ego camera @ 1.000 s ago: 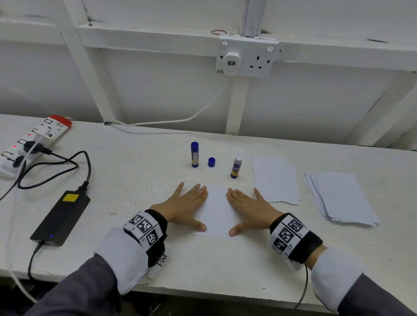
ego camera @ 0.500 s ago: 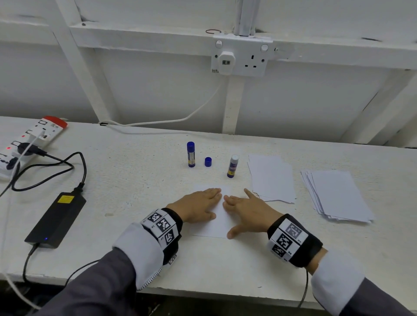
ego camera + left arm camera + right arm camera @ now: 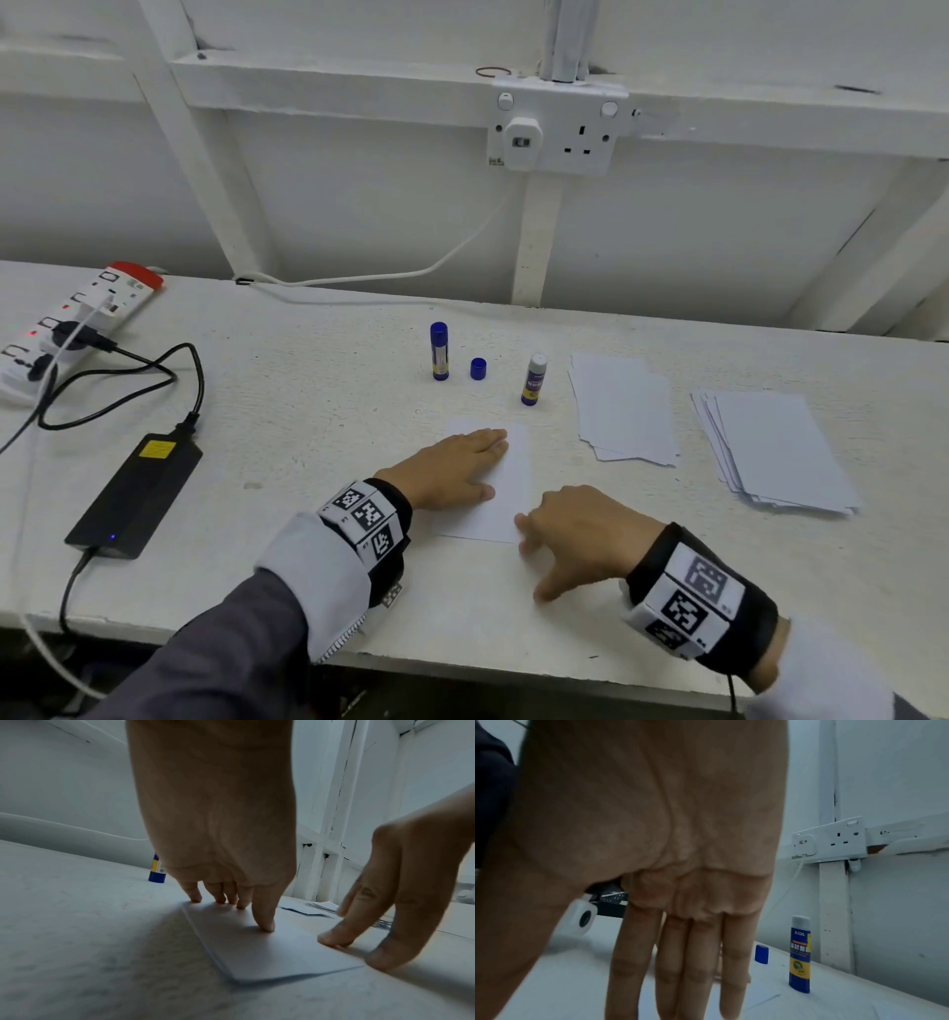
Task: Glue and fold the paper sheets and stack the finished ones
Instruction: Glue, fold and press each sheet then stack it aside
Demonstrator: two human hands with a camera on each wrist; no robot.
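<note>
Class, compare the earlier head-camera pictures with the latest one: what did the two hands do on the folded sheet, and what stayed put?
The left hand slid rightward across the folded sheet and presses it flat. The right hand drew back to the sheet's near right corner, fingertips on its edge. Nothing was picked up. Both glue sticks, the loose cap and both paper piles stayed put.

Two glue sticks are seen upright on the white counter (image 3: 308, 411): one blue-capped glue stick (image 3: 439, 351) and one uncapped glue stick with a white top (image 3: 534, 379). One loose blue cap (image 3: 478, 369) is counted between them. One folded white paper sheet (image 3: 506, 483) and two stacks of white sheets (image 3: 624, 411) (image 3: 775, 452) are counted. Two hands (image 3: 452, 470) (image 3: 580, 534), one black power adapter (image 3: 136, 493) and one white extension strip (image 3: 77, 318) are shown.
</note>
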